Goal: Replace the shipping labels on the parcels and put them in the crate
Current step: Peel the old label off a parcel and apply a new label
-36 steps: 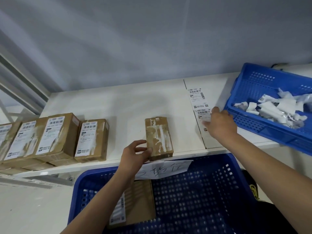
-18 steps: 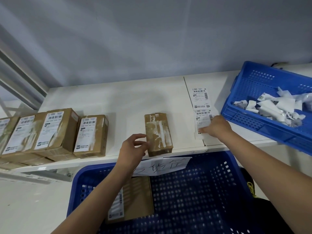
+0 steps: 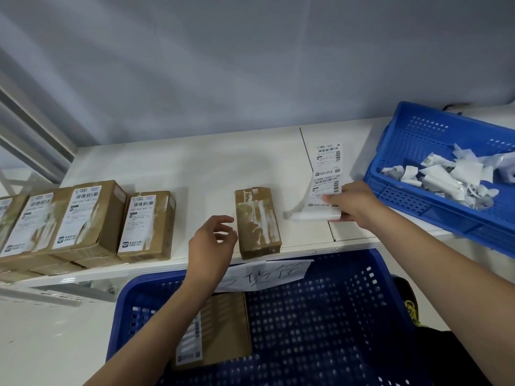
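At centre right, the right hand (image 3: 354,204) pinches a peeling shipping label (image 3: 324,200); it may curl and stick to itself. The left hand (image 3: 213,243), fingers loosely spread and empty, hovers beside the stripped parcel (image 3: 257,221).

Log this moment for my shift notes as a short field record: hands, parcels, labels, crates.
left hand: open, beside the bare parcel
right hand: pinching a label off the label strip
bare parcel: on the shelf, label torn off
labelled parcels: on the shelf, at left
big crate: one labelled parcel inside
small crate: torn label scraps
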